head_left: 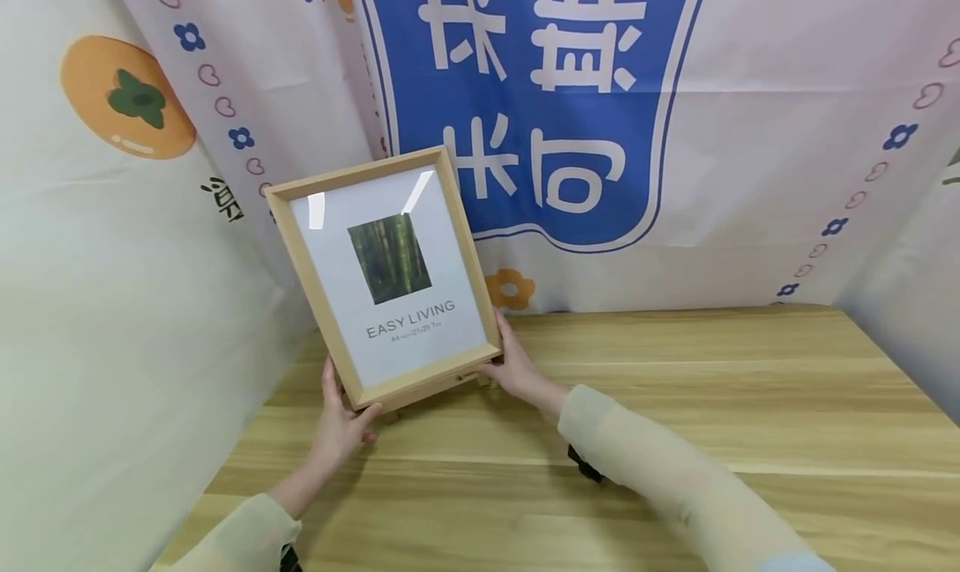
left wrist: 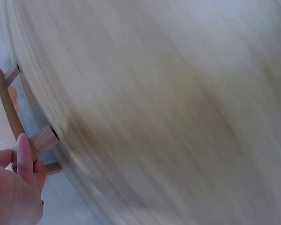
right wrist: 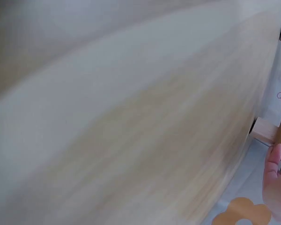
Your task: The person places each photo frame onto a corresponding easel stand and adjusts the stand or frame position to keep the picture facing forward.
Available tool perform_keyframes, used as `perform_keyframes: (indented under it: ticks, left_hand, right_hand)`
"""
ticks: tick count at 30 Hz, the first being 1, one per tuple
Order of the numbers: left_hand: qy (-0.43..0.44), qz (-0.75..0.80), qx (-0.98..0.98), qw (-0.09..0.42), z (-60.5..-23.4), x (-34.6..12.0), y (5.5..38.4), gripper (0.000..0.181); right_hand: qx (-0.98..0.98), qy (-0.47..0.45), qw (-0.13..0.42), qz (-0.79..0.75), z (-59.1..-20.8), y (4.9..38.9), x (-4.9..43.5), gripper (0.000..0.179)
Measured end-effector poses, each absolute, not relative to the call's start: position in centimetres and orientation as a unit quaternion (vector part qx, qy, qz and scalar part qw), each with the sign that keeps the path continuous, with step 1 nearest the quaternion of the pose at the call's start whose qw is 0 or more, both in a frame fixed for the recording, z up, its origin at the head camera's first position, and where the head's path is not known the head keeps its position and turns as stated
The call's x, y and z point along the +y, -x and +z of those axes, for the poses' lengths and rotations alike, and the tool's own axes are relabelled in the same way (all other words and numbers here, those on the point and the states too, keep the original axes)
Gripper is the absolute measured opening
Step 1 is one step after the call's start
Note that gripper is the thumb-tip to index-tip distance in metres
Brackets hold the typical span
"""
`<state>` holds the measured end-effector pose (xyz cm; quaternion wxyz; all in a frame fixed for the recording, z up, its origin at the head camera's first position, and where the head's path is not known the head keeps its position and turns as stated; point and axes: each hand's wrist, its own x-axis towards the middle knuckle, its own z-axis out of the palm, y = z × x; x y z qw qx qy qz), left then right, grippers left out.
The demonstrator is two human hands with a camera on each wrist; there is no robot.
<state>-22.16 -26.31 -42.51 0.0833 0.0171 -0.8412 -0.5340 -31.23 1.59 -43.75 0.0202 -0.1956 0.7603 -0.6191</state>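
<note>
A light wooden picture frame point(head_left: 324, 305) leans back, tilted to the left, at the rear left of the table. Behind its glazing lies a white sheet with a dark green picture and the words "EASY LIVING". At the lower left corner my left hand point(head_left: 341, 430) holds the frame, thumb in front. My right hand point(head_left: 517, 370) grips the lower right corner, fingers up along the side. Short wooden legs show below the frame, one beside the fingers in the left wrist view, a foot point(left wrist: 44, 140), and another foot point(right wrist: 264, 130) in the right wrist view, both at the tabletop.
The wood-grain table point(head_left: 675, 439) stretches far to the right. A printed cloth point(head_left: 750, 180) with a blue panel hangs behind it, and a white cloth point(head_left: 112, 305) with an orange fruit print closes off the left side near the frame.
</note>
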Motion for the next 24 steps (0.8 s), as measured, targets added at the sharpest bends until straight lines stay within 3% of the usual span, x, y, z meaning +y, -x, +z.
perform_keyframes:
  ticks: [24]
  left_hand:
    - [0.020,-0.548,-0.833,0.076,-42.9,-18.2,21.8,0.110]
  right_hand:
    - [0.774,0.142,0.002,-0.617,-43.8,28.6,10.2,0.105]
